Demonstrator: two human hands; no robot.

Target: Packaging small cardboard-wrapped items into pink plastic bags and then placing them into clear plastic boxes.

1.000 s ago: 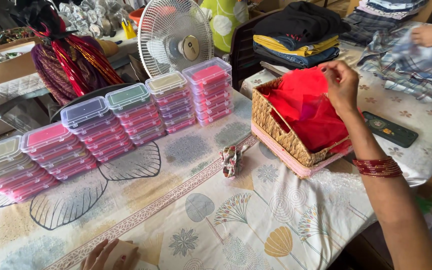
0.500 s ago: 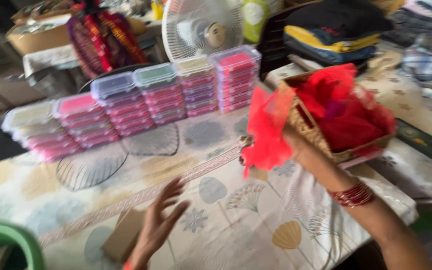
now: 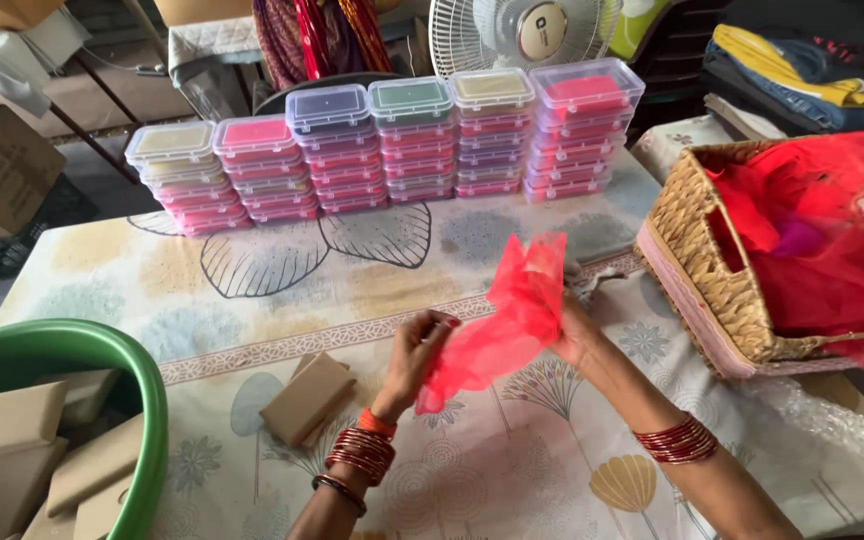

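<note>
Both of my hands hold a piece of sheer red net fabric [image 3: 508, 315] above the table. My left hand [image 3: 418, 351] pinches its lower left edge; my right hand [image 3: 574, 330] grips it from the right side. A small tan cardboard box [image 3: 307, 397] lies on the patterned tablecloth [image 3: 282, 300] just left of my left hand. A woven wicker basket [image 3: 704, 282] full of more red net fabric [image 3: 817, 240] stands to the right.
Several stacks of small clear plastic boxes [image 3: 392, 140] with coloured contents line the far side. A green tub [image 3: 137, 400] of tan boxes sits at the near left. A white fan [image 3: 522, 35] and folded clothes [image 3: 812, 60] stand behind.
My right hand drew a red fabric piece out of the basket and brought it left over the table. My left hand rose from the table and took hold of it.
</note>
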